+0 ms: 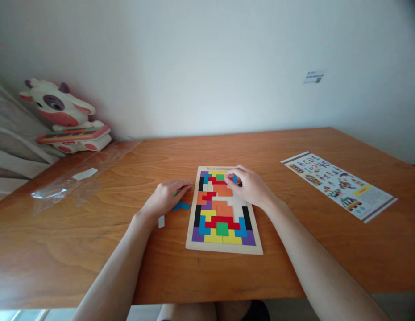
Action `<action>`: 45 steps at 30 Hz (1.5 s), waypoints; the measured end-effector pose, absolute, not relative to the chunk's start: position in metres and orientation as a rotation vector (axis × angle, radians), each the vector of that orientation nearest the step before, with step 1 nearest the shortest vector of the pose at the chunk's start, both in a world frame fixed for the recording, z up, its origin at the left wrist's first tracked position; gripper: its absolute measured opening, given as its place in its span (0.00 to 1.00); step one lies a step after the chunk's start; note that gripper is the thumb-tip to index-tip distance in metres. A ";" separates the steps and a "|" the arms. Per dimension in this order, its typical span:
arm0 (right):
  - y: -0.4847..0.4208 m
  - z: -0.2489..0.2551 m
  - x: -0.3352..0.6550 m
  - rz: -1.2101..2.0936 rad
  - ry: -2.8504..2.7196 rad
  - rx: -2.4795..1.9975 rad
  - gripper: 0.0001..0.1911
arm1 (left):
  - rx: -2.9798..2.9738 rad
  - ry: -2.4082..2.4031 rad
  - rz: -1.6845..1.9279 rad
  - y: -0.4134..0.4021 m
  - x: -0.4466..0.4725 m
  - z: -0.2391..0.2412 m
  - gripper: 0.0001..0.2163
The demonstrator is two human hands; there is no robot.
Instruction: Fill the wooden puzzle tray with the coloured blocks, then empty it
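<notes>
A wooden puzzle board (224, 248) lies in front of me, filled with coloured block pieces and some bare pale gaps on its left and right. My right hand (247, 183) is over the board's upper right, thumb and fingertips pinched on a small puzzle piece whose shape is mostly hidden. My left hand (167, 196) rests on the table left of the board, fingers stretched toward it. Bits of green show by and under that hand. A blue puzzle piece (181, 206) lies beside it, close to the board's edge, and a white piece (161, 221) sits below the wrist.
A printed pattern sheet (341, 187) lies on the right of the wooden table (247, 278). At the left are a clear plastic bag (68, 191) with a white label and a cow-shaped toy keyboard (72, 118). The wall (221, 67) stands behind.
</notes>
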State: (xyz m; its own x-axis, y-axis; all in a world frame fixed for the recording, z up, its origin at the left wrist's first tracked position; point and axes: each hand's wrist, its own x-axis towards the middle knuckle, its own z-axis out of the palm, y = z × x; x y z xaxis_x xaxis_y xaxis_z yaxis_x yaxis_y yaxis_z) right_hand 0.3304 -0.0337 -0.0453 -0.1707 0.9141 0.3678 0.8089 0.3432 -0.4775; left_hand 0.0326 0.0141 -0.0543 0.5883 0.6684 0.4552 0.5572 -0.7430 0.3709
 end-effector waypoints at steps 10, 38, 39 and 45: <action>-0.032 -0.049 0.328 0.212 -2.005 -1.470 0.07 | 2.325 0.963 0.970 0.005 0.086 -0.056 0.09; -0.033 -0.052 0.321 0.267 -2.039 -1.413 0.07 | 2.835 0.770 0.786 0.013 0.091 -0.058 0.12; -0.034 -0.053 0.319 0.274 -2.051 -1.400 0.07 | 2.857 0.760 0.780 0.013 0.091 -0.058 0.12; -0.039 -0.052 0.306 0.273 -2.173 -1.310 0.07 | 2.866 0.786 0.784 0.015 0.090 -0.061 0.13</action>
